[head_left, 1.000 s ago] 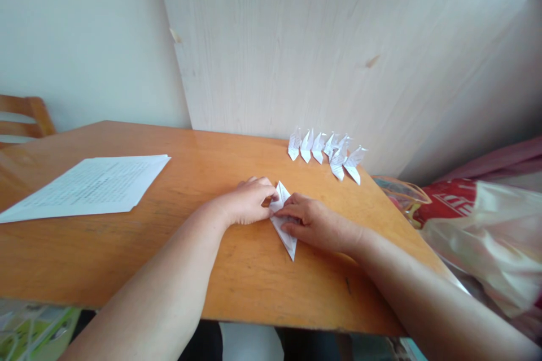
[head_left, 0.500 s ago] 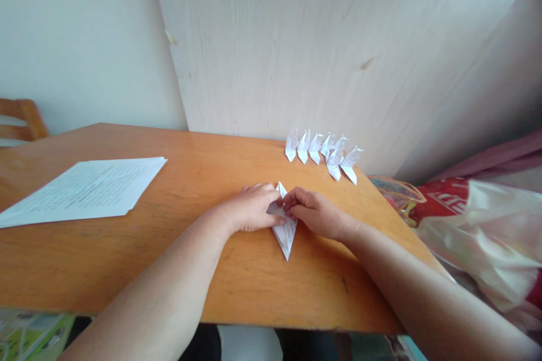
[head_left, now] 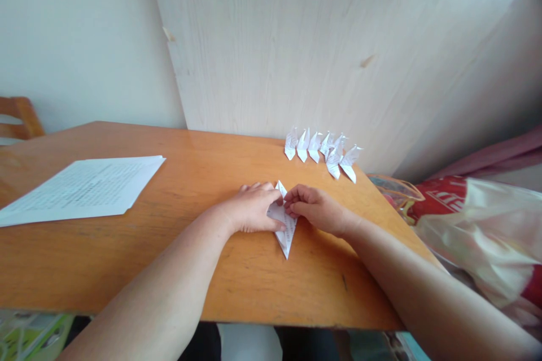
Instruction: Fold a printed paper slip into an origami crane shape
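A kite-shaped piece of folded paper (head_left: 288,233) with printed text lies on the wooden table, one point toward me and another away. My left hand (head_left: 253,208) holds it from the left, thumb and forefinger set apart on its surface. From the right, my right hand (head_left: 317,210) has its fingers closed in a pinch at the paper's right edge. The fingertips of both hands almost meet over the middle of the paper and hide part of it. Beyond them stand several folded paper cranes (head_left: 314,147) in a rough row.
A stack of printed sheets (head_left: 91,189) lies at the left of the table (head_left: 178,271). A pale panel (head_left: 271,45) rises along the table's back edge. Past the right edge are plastic bags (head_left: 486,231), one red and white. A wooden chair (head_left: 25,118) shows at far left.
Both hands stay on the folded paper, with only a very slight shift of the right fingers. The whole view has moved a little.
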The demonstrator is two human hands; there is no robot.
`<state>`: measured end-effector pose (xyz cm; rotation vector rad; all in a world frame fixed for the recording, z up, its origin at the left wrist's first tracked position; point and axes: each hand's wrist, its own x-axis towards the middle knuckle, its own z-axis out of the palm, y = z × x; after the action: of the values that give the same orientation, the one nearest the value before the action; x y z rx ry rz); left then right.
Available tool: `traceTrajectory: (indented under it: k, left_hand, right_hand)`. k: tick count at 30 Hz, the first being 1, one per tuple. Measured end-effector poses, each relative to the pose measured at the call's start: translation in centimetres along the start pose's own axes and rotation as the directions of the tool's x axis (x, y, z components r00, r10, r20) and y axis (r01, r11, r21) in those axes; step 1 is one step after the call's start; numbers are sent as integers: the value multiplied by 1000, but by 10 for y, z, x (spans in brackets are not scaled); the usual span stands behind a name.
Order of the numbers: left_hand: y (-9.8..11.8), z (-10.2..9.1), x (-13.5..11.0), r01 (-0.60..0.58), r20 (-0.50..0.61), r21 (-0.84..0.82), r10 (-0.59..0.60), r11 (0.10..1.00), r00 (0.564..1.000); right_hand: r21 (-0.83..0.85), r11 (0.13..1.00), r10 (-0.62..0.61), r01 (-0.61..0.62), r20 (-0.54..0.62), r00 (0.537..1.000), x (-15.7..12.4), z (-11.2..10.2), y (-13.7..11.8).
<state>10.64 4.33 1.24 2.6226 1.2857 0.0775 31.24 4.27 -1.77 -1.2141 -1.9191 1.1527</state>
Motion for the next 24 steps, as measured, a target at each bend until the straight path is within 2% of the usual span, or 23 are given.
traceTrajectory:
  k: [2, 4, 8, 13, 16, 19, 24]
  left_hand:
    - [-1, 0, 0, -1, -1, -11, 1, 1000, 1000]
    - [-2, 1, 1, -7, -5, -29, 7, 1000, 1000]
    - [-4, 3, 2, -22, -34, -57, 20, 998, 999]
    - [-4, 5, 2, -41, -75, -99, 33, 994, 997]
    - [-5, 6, 3, -41, -81, -191, 26, 981, 996]
    - [-7, 10, 4, -70, -74, -333, 48, 940, 996]
    - [-9, 14, 7, -140, -106, -441, 103, 887, 989]
  right_hand:
    - [43, 999, -4, 4, -17, 1000, 0, -1, 0]
    - [43, 998, -31, 35, -82, 996, 1, -2, 0]
    - [-135, 986, -119, 94, -199, 973, 3, -7, 1]
    - [-271, 957, -159, 99, -207, 965, 3, -8, -1]
    - [-271, 953, -197, 136, -210, 958, 2, -6, -4]
    - [-202, 961, -221, 186, -164, 961, 0, -3, -5]
    - [-227, 946, -232, 231, 24, 972, -4, 2, -7]
